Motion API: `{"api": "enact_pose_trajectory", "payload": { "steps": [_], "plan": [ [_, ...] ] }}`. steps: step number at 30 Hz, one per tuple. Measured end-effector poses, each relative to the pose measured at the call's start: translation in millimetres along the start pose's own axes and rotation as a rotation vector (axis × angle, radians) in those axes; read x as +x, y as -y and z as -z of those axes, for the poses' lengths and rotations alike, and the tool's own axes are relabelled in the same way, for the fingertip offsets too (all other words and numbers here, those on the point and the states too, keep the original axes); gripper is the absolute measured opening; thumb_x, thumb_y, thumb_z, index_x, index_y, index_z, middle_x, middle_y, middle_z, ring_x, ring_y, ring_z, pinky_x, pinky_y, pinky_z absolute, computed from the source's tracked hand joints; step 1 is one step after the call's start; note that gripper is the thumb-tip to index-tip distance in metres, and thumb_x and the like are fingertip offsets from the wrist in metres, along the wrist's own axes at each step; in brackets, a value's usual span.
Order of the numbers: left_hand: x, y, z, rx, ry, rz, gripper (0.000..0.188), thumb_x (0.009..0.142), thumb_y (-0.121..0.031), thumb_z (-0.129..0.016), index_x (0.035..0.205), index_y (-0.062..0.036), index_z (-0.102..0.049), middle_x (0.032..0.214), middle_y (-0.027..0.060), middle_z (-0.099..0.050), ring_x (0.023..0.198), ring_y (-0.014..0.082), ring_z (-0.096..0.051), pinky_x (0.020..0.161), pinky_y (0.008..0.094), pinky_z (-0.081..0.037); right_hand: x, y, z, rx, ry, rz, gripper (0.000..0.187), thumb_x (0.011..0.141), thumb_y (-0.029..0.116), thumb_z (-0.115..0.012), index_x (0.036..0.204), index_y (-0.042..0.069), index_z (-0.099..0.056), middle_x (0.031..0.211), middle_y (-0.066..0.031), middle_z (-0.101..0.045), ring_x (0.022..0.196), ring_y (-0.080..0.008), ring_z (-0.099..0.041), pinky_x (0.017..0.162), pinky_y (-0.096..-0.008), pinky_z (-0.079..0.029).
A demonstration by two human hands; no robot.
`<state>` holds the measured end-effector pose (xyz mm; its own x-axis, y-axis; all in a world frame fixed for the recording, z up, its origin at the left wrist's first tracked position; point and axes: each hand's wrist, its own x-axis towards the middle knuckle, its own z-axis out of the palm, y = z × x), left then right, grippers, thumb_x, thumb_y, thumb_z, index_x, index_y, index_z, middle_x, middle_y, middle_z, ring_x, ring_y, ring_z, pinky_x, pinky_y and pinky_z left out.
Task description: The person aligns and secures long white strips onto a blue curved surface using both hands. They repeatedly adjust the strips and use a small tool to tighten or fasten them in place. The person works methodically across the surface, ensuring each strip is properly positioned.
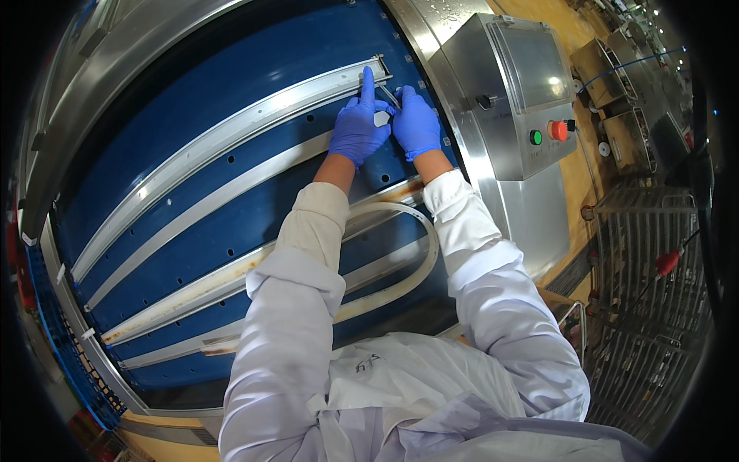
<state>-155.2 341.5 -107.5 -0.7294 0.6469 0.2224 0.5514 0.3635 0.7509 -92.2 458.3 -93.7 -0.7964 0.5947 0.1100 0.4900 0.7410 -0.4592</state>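
My left hand (359, 128), in a blue glove, lies over the flat pale strip (231, 187). Its index finger is stretched out onto the end of a long silver metal rail (254, 115), while the other fingers are curled and partly hidden. Close beside it, my right hand (416, 127), also gloved in blue, is closed around a thin metal rod (390, 95). The rod slants up toward a small crosspiece at the rail's end; what kind of tool or part it is cannot be made out. A pale strip end (381, 118) shows between the hands.
Rails and strips lie across a blue panel (185, 85) dotted with dark holes. Nearer me, a pale band (431, 246) curves in a loop beside a rust-stained rail (185, 304). A steel control box (508, 92) with green and red buttons stands right. Wire racks (639, 269) stand farther right.
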Motion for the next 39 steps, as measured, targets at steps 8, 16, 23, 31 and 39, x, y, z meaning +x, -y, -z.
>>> {"api": "enact_pose_trajectory", "payload": {
  "steps": [8,16,23,31,39],
  "plan": [
    [-30.0,12.0,6.3,0.359,-0.105,-0.111,0.073,0.076,-0.027,-0.079,0.141,-0.0186,-0.048,0.113,0.002,-0.062,0.107,0.0277,-0.056,0.092,0.0423,-0.045,-14.4,-54.3,46.1,0.645,-0.046,-0.065,0.041,0.087,0.017,-0.072,0.125,0.003,-0.062,0.109,-0.0116,-0.068,0.093,-0.0176,-0.065,0.085,-0.0302,-0.05],
    [-27.8,8.2,12.0,0.296,-0.066,-0.12,0.028,0.08,-0.027,-0.076,0.107,-0.0209,-0.075,0.106,0.0007,-0.064,0.099,0.0267,-0.057,0.088,0.0433,-0.046,-80.1,-67.2,49.8,0.742,0.127,-0.126,0.026,0.09,0.018,-0.071,0.111,0.003,-0.068,0.095,-0.0074,-0.068,0.085,-0.0146,-0.064,0.078,-0.029,-0.051],
    [-50.8,-19.1,45.1,0.421,-0.172,-0.221,0.054,0.077,-0.03,-0.079,0.127,-0.0153,-0.063,0.116,0.0095,-0.064,0.109,0.0294,-0.058,0.094,0.0416,-0.047,-160.2,-50.7,59.8,0.232,0.164,0.22,0.039,0.083,0.032,-0.078,0.112,0.009,-0.066,0.095,-0.0132,-0.069,0.09,-0.0296,-0.067,0.08,-0.0361,-0.053],
    [-207.1,-50.1,143.7,0.247,0.328,0.048,0.055,0.086,-0.027,-0.076,0.133,-0.0069,-0.056,0.111,0.0129,-0.067,0.105,0.0224,-0.063,0.093,0.0357,-0.049,-174.9,-14.7,96.7,0.458,0.266,0.345,0.033,0.091,0.028,-0.07,0.111,0.003,-0.063,0.098,-0.0138,-0.067,0.086,-0.0237,-0.064,0.079,-0.0331,-0.051],
    [-331.0,-46.6,277.7,-0.154,0.114,0.31,0.039,0.086,-0.03,-0.075,0.115,-0.0047,-0.066,0.101,0.0113,-0.069,0.092,0.0215,-0.065,0.087,0.0321,-0.05,-180.0,93.2,174.9,0.383,0.122,0.615,0.036,0.086,0.019,-0.074,0.116,0.002,-0.063,0.098,-0.0097,-0.067,0.09,-0.0196,-0.064,0.085,-0.0311,-0.05]
  ]
}}
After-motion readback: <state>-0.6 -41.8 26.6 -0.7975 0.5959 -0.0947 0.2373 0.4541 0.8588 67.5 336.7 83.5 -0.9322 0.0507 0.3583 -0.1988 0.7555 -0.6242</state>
